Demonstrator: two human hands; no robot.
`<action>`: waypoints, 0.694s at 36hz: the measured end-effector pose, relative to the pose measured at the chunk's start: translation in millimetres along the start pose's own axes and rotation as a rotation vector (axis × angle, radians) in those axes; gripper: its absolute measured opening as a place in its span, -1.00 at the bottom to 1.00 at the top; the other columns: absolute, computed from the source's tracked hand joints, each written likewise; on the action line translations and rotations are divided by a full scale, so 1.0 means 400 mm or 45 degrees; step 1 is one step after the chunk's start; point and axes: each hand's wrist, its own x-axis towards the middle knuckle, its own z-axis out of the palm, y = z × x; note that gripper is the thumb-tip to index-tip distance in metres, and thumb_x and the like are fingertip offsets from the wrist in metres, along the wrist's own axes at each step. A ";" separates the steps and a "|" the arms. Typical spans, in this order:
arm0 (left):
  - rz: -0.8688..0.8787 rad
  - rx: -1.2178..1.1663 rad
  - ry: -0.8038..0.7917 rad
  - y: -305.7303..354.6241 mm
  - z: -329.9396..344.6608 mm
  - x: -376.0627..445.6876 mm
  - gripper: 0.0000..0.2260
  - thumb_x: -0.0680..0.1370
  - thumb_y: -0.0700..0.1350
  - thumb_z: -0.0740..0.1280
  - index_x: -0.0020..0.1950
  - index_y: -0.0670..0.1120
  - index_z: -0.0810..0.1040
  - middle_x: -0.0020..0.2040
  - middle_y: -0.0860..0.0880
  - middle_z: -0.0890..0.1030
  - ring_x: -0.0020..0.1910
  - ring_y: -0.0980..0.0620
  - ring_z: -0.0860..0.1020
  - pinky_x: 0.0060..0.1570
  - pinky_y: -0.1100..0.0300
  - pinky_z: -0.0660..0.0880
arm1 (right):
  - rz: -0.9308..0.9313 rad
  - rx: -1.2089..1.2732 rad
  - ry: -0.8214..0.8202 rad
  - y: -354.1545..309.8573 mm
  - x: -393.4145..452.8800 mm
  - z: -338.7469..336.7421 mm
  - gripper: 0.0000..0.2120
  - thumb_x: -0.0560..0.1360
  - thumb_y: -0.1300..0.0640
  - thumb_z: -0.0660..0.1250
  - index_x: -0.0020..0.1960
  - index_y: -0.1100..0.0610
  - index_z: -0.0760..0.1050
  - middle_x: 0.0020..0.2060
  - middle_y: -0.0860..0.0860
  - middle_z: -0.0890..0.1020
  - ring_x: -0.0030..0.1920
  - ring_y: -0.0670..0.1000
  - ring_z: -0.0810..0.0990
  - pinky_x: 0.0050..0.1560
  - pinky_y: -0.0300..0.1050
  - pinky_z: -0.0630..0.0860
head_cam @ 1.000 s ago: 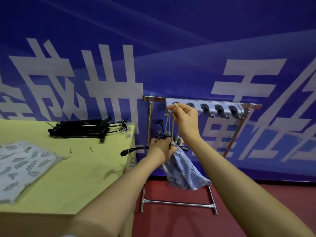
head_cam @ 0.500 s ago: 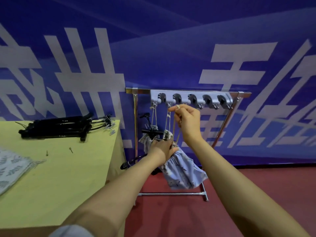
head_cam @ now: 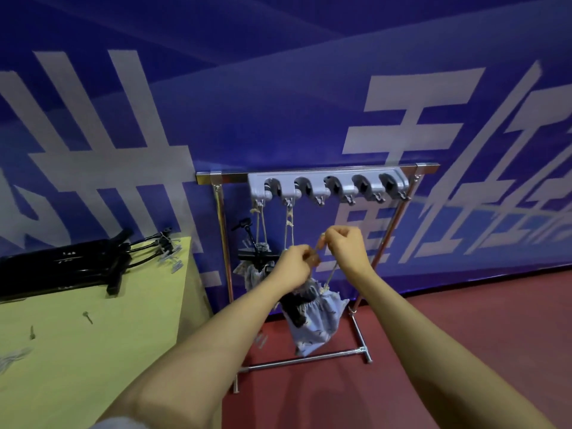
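Observation:
A light blue patterned drawstring bag [head_cam: 315, 320] hangs below my hands in front of a metal rack [head_cam: 399, 224]. A grey holder [head_cam: 328, 184] with several hook slots is fixed to the rack's top bar. My left hand [head_cam: 294, 267] pinches the bag's cord near the bag's gathered mouth. My right hand [head_cam: 348, 249] pinches the same cord [head_cam: 332, 274] a little higher and to the right. One cord loop [head_cam: 289, 224] runs up to the second hook. Another bag with a black hanger [head_cam: 257, 258] hangs from the first hook at the left.
A yellow-green table [head_cam: 93, 351] stands at the left, with a pile of black hangers [head_cam: 68, 264] at its back and small screws on its top. A blue banner covers the wall behind. The floor is red.
My right hand has come down from the hook bar to the level of my left hand. Both hands now pinch the cord close together. The view has shifted right and nearer.

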 end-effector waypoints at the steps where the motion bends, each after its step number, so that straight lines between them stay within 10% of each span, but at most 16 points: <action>1: -0.005 -0.008 0.026 0.001 0.001 0.015 -0.85 0.59 -0.17 0.23 -0.11 -0.14 0.56 -0.22 -0.17 0.58 -0.28 -0.04 0.49 -0.27 0.19 0.38 | 0.019 -0.017 -0.005 0.006 0.014 -0.003 -0.67 0.48 0.33 0.16 -0.44 0.24 0.45 -0.56 0.04 0.41 -0.51 -0.01 0.19 -0.46 -0.17 0.20; 11: -0.018 -0.093 0.276 0.052 -0.006 0.183 -0.80 0.56 -0.24 0.23 -0.23 -0.09 0.55 -0.18 -0.17 0.65 -0.12 -0.18 0.62 0.01 -0.06 0.54 | 0.036 -0.172 -0.029 0.063 0.196 -0.040 -0.72 0.57 0.25 0.17 -0.30 0.14 0.47 -0.48 0.00 0.40 -0.44 -0.02 0.28 -0.40 -0.13 0.23; 19: -0.130 -0.163 0.451 0.074 0.003 0.298 -0.81 0.57 -0.21 0.23 -0.12 -0.21 0.63 -0.19 -0.14 0.66 -0.22 -0.05 0.59 -0.08 0.13 0.53 | -0.080 -0.347 -0.010 0.121 0.343 -0.037 -0.84 0.62 0.17 0.16 -0.05 0.17 0.48 -0.42 0.00 0.45 -0.45 -0.06 0.35 -0.48 -0.32 0.31; 25: -0.248 -0.222 0.506 0.042 0.020 0.361 -0.80 0.58 -0.18 0.22 -0.20 -0.12 0.57 -0.27 -0.06 0.61 -0.28 -0.06 0.61 -0.05 -0.04 0.60 | -0.011 -0.482 -0.018 0.191 0.394 -0.019 -0.81 0.61 0.11 0.18 -0.07 0.17 0.49 -0.32 0.06 0.55 -0.34 0.01 0.49 -0.27 0.06 0.47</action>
